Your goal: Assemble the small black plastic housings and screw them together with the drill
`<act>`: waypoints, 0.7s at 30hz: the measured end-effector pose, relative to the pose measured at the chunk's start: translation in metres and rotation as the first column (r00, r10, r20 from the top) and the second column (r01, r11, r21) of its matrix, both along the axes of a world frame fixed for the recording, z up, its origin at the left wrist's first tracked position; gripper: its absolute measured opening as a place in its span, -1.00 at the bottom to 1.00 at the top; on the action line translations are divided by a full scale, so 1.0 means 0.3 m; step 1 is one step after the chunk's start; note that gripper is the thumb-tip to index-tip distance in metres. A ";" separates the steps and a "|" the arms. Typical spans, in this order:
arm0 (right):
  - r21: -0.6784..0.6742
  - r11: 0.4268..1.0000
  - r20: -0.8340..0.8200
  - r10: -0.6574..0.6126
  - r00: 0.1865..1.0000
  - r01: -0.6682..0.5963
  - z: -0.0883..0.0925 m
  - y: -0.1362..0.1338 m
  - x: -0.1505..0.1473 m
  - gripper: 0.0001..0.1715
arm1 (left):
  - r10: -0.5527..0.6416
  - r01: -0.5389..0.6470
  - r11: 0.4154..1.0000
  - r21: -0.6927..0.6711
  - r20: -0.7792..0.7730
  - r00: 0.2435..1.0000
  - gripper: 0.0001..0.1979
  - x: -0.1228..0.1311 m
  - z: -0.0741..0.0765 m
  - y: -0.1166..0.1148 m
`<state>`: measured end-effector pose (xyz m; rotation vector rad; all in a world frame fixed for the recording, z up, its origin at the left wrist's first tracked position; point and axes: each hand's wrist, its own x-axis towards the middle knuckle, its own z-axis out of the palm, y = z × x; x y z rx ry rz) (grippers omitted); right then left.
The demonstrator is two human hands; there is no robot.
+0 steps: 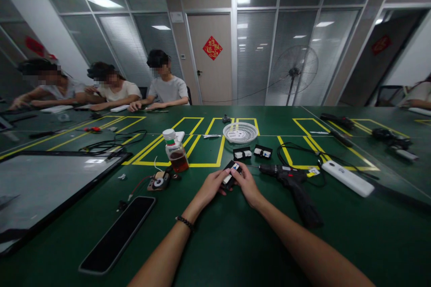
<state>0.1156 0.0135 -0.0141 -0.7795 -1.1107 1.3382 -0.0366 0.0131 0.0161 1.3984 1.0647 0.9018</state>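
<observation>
Holding a small black box-shaped part with a white label (230, 174) in both hands, over the middle of the green table (235, 242).

The left hand (212, 186) and right hand (247, 184) are both closed round it, fingers pinching it from either side. A black pistol-grip power screwdriver (292, 184) lies just to the right. A clear plastic bottle of brown liquid (175, 151) stands off to the left, and two more little black parts (242, 153) sit just behind, in front of a white round plastic grille (240, 132).
</observation>
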 end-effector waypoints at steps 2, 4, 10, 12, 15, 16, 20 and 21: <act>-0.007 1.000 -0.020 0.001 1.000 -0.001 0.006 -0.003 0.004 -0.48 | 0.018 -0.016 0.999 0.031 -0.064 0.998 -0.44 -0.001 0.008 -0.001; 0.001 1.000 -0.027 0.010 1.000 -0.010 0.013 -0.007 0.009 -0.49 | 0.008 -0.002 0.999 0.048 -0.117 0.993 -0.45 -0.004 0.015 0.000; 0.053 0.999 0.024 0.007 1.000 -0.009 0.025 -0.018 0.013 -0.53 | -0.027 0.026 0.999 -0.024 -0.080 0.996 -0.47 -0.024 0.020 0.013; 0.051 0.998 0.019 0.034 0.999 -0.034 0.023 -0.018 0.011 -0.52 | -0.029 0.026 0.998 -0.063 -0.050 0.998 -0.49 -0.031 0.016 0.017; 0.033 0.998 0.022 0.053 0.998 -0.054 0.013 -0.011 0.008 -0.45 | 0.007 -0.008 0.997 -0.074 -0.013 1.000 -0.49 -0.037 0.011 0.023; 0.023 0.998 0.028 0.054 0.998 -0.055 0.009 -0.008 0.007 -0.41 | 0.020 -0.020 0.997 -0.071 -0.003 1.000 -0.50 -0.039 0.011 0.027; 0.010 0.999 0.072 -0.048 0.996 0.048 -0.019 0.006 0.000 -0.38 | 0.124 -0.124 0.992 0.007 -0.077 0.989 -0.50 -0.057 0.031 0.077; 0.020 0.996 0.102 -0.094 0.990 0.093 -0.027 0.007 -0.002 -0.38 | 0.174 -0.167 0.984 0.059 -0.137 0.975 -0.50 -0.065 0.041 0.101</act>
